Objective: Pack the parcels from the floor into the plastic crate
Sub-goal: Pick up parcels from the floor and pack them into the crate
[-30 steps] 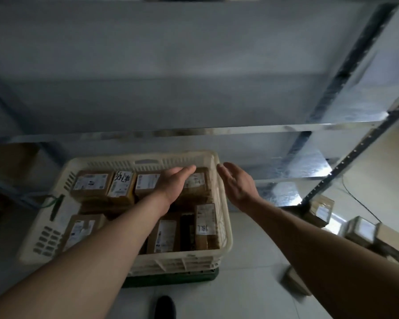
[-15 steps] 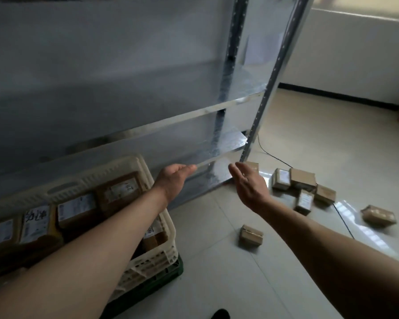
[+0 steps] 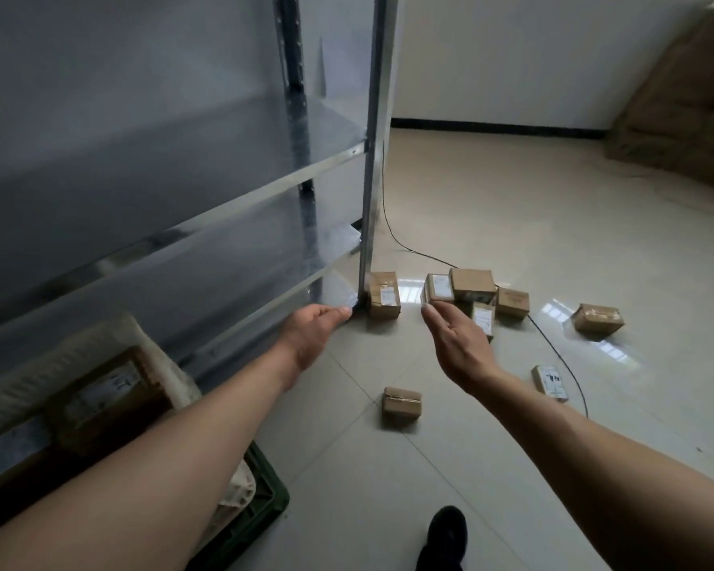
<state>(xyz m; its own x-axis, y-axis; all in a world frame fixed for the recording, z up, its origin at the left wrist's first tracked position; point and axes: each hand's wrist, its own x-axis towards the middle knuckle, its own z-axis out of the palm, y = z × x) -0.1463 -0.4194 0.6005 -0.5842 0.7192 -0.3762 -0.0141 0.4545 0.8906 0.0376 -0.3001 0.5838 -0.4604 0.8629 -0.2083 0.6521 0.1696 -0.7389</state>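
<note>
Taking the post (image 3: 374,158) of the steel shelving as my mark and working left to right. Far left of the post, low in my view, sits the crate (image 3: 157,360), blurred and partly hidden by my left forearm; I can make out brown parcels in it, though not how full it is. If I come back carelessly, I could knock its rim or drop a parcel on top of others.

My left hand (image 3: 312,331) hangs just left of the post's foot, fingers loose and empty. Reaching from there, I risk catching knuckles on the post or the shelf edge.

A box (image 3: 384,300) stands touching the post's foot on the right; tight against metal, it leaves little room for fingers.

My right hand (image 3: 458,348) is right of the post, palm relaxed, holding nothing. It covers part of the cluster (image 3: 473,288) beyond, where boxes lean on each other; pulling one may topple the rest.

A cable (image 3: 553,352) runs from the post past the cluster. I judge it a snag and trip hazard.

Farther right lie a lone box (image 3: 597,319) and a flat box (image 3: 550,382); nearer me, below the post, a small box (image 3: 402,407) by my shoe (image 3: 444,537), easy to kick.
</note>
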